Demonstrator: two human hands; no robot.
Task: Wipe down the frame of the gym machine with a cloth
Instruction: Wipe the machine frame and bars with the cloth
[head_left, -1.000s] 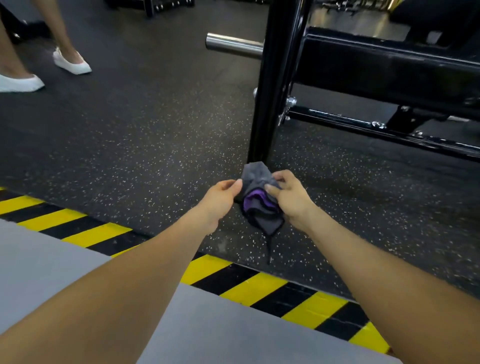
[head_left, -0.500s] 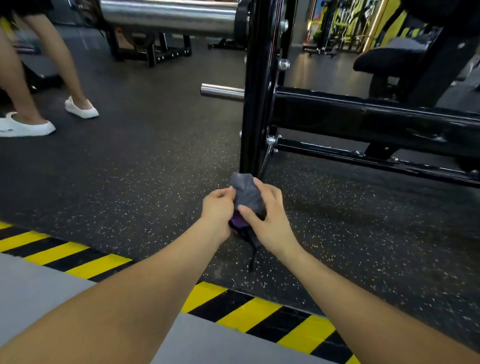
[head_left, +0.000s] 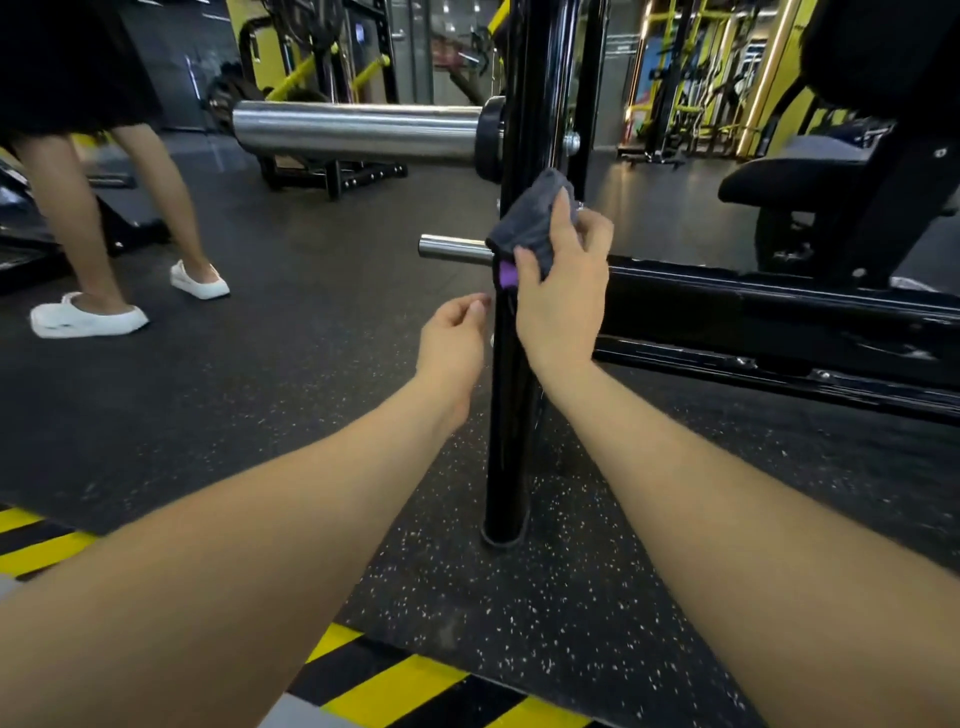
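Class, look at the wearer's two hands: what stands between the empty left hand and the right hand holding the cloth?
In the head view, the machine's black upright post stands between the left hand and right hand.

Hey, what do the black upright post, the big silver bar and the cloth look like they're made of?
Upright post: likely steel with glossy black paint; it mirrors the lights.
Silver bar: polished, probably chromed metal with streaky highlights.
Cloth: soft grey fabric, perhaps microfibre, with a purple inner layer, bunched in the right hand.
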